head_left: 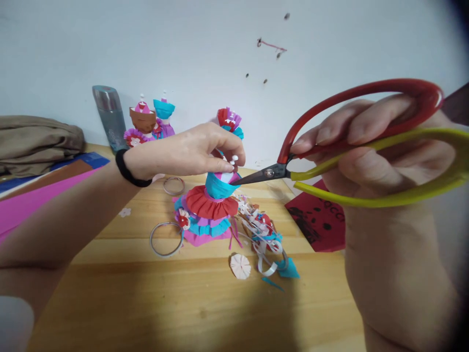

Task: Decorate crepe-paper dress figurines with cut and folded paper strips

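Observation:
A small dress of crepe paper (211,203), with a blue top and ruffled red, purple and blue tiers, stands upright on the table. My left hand (205,149) reaches over its top, with thumb and fingers closed at the neck beside white-headed pins (233,159). My right hand (366,168) grips scissors (271,172) with a red and a yellow handle. Their blades look nearly closed, the tip at the right upper edge of the blue top. A pleated red-and-white flower (183,219) sits on the skirt's left side. The left fingertips are partly hidden.
More paper figures (142,120) and a grey bottle (110,117) stand by the wall. Tape rings (164,254) lie left of the dress, paper scraps (262,230) and a pleated white disc (240,266) right. Pink sheets (47,195), brown cloth (40,142) and red paper (318,220) flank them.

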`<action>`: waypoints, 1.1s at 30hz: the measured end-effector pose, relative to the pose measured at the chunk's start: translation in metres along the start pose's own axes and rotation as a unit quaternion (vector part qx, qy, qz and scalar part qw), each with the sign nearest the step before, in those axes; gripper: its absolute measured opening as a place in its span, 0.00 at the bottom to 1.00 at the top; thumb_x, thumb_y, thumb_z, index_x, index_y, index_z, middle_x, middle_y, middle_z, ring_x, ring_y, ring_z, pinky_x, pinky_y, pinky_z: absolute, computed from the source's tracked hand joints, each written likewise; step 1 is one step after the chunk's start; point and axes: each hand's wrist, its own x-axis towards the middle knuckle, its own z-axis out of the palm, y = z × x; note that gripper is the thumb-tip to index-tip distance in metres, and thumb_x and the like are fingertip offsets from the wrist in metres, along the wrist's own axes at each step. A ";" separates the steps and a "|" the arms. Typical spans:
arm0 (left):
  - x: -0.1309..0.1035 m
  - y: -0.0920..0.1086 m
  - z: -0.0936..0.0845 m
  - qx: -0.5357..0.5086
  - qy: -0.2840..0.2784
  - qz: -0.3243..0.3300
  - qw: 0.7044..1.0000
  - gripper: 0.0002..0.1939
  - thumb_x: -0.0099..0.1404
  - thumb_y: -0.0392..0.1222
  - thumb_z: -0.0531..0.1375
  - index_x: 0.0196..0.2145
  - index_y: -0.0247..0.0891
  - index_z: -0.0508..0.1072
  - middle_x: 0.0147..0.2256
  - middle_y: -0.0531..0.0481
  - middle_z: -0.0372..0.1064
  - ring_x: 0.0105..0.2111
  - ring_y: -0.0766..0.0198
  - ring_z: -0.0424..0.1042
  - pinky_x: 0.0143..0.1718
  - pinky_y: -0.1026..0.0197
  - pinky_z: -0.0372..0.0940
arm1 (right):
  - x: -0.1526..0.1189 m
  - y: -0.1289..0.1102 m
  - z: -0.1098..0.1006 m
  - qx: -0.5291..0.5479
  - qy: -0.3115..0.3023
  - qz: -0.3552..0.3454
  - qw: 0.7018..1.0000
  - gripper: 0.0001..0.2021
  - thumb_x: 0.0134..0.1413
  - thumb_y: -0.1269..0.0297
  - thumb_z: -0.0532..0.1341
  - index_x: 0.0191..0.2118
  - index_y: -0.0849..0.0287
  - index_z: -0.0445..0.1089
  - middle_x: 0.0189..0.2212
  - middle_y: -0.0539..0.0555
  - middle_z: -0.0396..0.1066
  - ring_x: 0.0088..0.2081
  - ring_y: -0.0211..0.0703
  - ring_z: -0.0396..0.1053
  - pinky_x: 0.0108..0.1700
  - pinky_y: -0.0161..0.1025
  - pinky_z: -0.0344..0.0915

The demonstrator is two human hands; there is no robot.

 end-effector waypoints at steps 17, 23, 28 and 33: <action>-0.003 -0.006 0.006 -0.043 0.031 0.005 0.999 0.14 0.61 0.40 0.60 0.45 0.40 0.75 0.40 0.48 0.77 0.41 0.59 0.77 0.41 0.61 0.69 | 0.042 0.020 -0.012 0.058 -0.116 0.108 0.986 0.18 0.40 0.59 0.75 0.28 0.59 0.66 0.27 0.42 0.74 0.32 0.38 0.79 0.32 0.36 0.78; -0.019 -0.010 0.017 -0.028 0.107 0.002 0.994 0.09 0.63 0.39 0.60 0.42 0.38 0.73 0.48 0.42 0.75 0.49 0.55 0.74 0.49 0.55 0.70 | 0.040 0.022 -0.013 0.087 -0.115 0.114 0.983 0.16 0.41 0.62 0.75 0.28 0.60 0.68 0.27 0.43 0.75 0.32 0.37 0.79 0.32 0.34 0.77; -0.029 -0.006 0.019 0.094 0.147 0.028 0.984 0.06 0.65 0.42 0.59 0.35 0.40 0.75 0.61 0.45 0.65 0.62 0.51 0.63 0.62 0.47 0.60 | 0.041 0.027 -0.013 0.096 -0.100 0.128 0.982 0.17 0.39 0.61 0.76 0.27 0.60 0.67 0.26 0.42 0.75 0.31 0.37 0.78 0.32 0.34 0.77; -0.028 -0.006 0.025 0.161 0.120 0.073 0.977 0.08 0.66 0.39 0.59 0.30 0.41 0.76 0.61 0.45 0.65 0.63 0.52 0.60 0.65 0.46 0.57 | 0.041 0.030 -0.013 0.090 -0.097 0.157 0.979 0.19 0.40 0.58 0.75 0.28 0.60 0.64 0.26 0.40 0.74 0.32 0.36 0.78 0.32 0.33 0.75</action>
